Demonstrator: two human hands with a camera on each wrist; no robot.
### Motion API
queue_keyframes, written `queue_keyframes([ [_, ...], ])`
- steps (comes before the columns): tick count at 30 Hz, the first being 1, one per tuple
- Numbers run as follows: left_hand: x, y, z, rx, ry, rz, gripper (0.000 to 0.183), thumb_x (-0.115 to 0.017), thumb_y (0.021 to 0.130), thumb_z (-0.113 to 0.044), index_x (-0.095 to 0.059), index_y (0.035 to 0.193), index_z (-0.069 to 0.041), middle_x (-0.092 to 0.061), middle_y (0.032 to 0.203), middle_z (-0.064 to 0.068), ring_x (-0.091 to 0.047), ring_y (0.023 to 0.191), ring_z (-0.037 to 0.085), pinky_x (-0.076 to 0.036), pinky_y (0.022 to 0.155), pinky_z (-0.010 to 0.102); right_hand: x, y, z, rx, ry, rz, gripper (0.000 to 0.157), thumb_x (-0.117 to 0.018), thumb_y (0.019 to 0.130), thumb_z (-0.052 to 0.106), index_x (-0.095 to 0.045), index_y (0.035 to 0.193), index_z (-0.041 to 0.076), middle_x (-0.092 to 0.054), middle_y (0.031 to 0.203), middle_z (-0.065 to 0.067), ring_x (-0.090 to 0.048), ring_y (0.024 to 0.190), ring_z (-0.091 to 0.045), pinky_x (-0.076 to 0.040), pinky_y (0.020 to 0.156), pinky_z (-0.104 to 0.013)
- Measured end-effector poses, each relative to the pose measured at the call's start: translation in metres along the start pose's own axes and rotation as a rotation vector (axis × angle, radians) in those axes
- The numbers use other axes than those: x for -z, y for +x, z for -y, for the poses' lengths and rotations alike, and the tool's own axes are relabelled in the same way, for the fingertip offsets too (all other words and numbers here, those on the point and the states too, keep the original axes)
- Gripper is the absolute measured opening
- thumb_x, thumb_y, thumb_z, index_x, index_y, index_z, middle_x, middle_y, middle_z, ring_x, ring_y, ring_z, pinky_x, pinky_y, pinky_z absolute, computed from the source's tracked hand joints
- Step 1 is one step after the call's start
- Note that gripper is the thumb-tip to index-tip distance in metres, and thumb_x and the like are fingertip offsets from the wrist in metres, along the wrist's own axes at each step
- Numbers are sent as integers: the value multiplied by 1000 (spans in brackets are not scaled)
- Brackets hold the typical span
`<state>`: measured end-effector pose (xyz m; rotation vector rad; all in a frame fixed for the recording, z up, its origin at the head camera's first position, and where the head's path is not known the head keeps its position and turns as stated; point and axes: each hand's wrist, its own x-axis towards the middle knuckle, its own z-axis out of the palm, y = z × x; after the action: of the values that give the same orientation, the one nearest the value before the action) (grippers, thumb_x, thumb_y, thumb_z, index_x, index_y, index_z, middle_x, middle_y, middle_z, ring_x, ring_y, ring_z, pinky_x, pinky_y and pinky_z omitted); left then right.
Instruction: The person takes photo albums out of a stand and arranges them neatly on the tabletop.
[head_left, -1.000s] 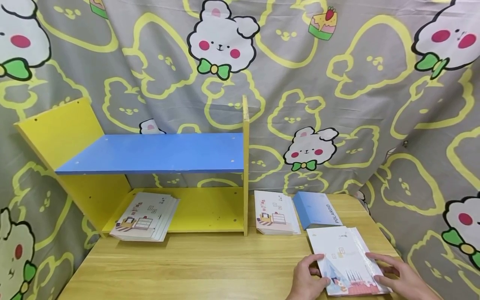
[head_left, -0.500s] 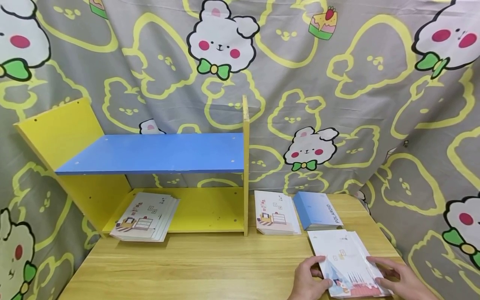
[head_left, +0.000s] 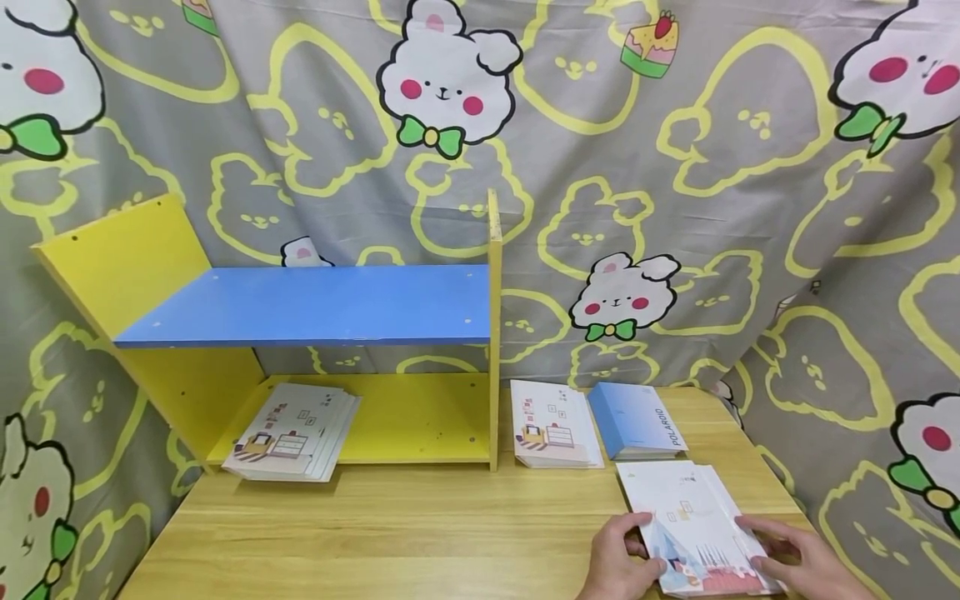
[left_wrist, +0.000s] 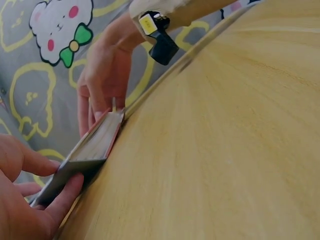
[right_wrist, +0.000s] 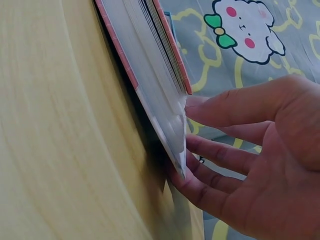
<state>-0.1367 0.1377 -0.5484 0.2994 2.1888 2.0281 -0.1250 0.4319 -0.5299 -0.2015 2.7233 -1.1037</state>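
A white photo album [head_left: 693,508] with a blue tent and pink furniture on its cover lies at the front right of the table. My left hand [head_left: 621,560] holds its left side, thumb low and fingers along the spine, as the left wrist view shows around the grey spine [left_wrist: 72,170]. At the opposite side, my right hand [head_left: 802,557] grips the open edge. In the right wrist view, the thumb [right_wrist: 202,111] is at the upper red-edged cover and fingers reach under the lower cover's corner. Stacked pages [right_wrist: 150,65] show between the covers.
Behind the held album lie a blue POLAROID album [head_left: 636,423] and another white album [head_left: 553,425]. A yellow shelf unit with a blue board [head_left: 322,304] stands left. A white album stack [head_left: 296,433] on its bottom board [head_left: 420,417] overhangs the front.
Over the last second the held album has shifted slightly toward me, away from the blue album. Both hands keep their hold on its sides. The other albums stay put.
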Motion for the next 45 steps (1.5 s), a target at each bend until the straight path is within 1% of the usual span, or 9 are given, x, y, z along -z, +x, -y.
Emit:
queue_keyframes([
  [4, -1, 0, -1, 6, -1, 9, 53, -81, 72, 16, -73, 119, -7, -56, 97, -13, -56, 71, 0, -53, 62, 15, 2, 0, -2, 21, 53, 35, 53, -70, 98, 12, -51, 133, -22, -61, 126, -35, -54, 96, 14, -56, 76, -19],
  [10, -1, 0, -2, 7, 0, 11, 54, -81, 72, 16, -73, 120, -7, -56, 98, -12, -57, 72, 0, -54, 63, 16, 5, -2, -10, 132, 188, 85, 50, -66, 100, 7, -46, 129, -28, -57, 117, 37, -55, 100, 16, -56, 77, -16],
  [14, -1, 0, -1, 14, 12, 14, 54, -81, 72, 17, -73, 119, -8, -55, 98, -11, -57, 72, 1, -53, 62, 16, 4, -1, -12, 143, 191, 90, 50, -66, 99, 7, -47, 129, -28, -50, 114, 46, -54, 101, 17, -55, 78, -15],
  [17, -1, 0, 0, 22, 3, 27, 54, -80, 72, 17, -73, 119, -8, -56, 99, -11, -57, 72, 1, -53, 63, 16, 3, -1, -11, 110, 160, 81, 51, -68, 98, 8, -48, 130, -27, -58, 115, 36, -53, 100, 17, -55, 78, -15],
  [20, 1, 1, 0, 19, -15, 46, 54, -79, 72, 17, -72, 120, -7, -57, 102, -11, -58, 74, 1, -54, 65, 16, 3, 0, -9, 83, 109, 70, 52, -69, 98, 10, -49, 130, -26, -70, 123, 1, -53, 99, 17, -54, 78, -15],
  [24, 3, 1, 1, 19, -37, 70, 54, -78, 73, 17, -72, 120, -7, -58, 105, -10, -59, 76, 1, -55, 67, 17, 2, 1, -4, 47, 44, 47, 53, -70, 97, 12, -51, 131, -24, -60, 124, -39, -52, 98, 17, -55, 78, -16],
  [31, 7, 1, 1, -52, -28, 84, 53, -77, 74, 16, -70, 123, -4, -56, 108, -8, -61, 78, 1, -57, 72, 18, 0, 3, 11, -23, 3, -60, 45, -66, 100, 13, -57, 133, -17, -61, 129, -34, -58, 98, 11, -54, 78, -19],
  [39, 20, 0, -5, -194, 46, 70, 49, -79, 78, 8, -68, 124, -5, -58, 110, -3, -62, 87, 4, -56, 79, 19, -5, 5, 39, -199, 48, -191, 48, -65, 102, 22, -56, 139, -7, -58, 137, -30, -65, 112, -38, -54, 75, -25],
  [45, 33, -4, -8, -252, 89, 92, 47, -80, 80, 6, -68, 124, -6, -59, 110, 0, -61, 88, 6, -56, 79, 21, -11, 6, 54, -151, 15, -277, 44, -65, 102, 22, -60, 137, -5, -61, 134, -27, -65, 108, -18, -55, 76, -26],
])
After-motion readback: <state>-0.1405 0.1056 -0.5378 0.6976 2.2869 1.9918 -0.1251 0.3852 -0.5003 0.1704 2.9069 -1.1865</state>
